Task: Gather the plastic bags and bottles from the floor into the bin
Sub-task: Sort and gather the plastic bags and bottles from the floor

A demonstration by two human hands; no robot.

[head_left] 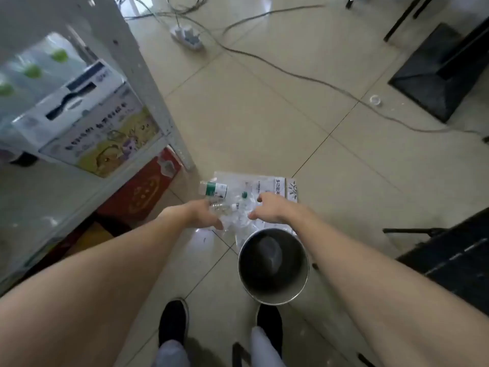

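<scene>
Plastic bags and bottles were heaped on the floor just beyond the bin, beside a shelf. The left hand and right hand were spread unclenched over them; whether anything was grasped could not be told.

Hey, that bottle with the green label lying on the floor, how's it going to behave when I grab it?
The bottle looks clear and empty, so it is probably light. It lies on its side on smooth tile, so a nudge may roll it. The thin plastic could dent under a firm squeeze.
</scene>
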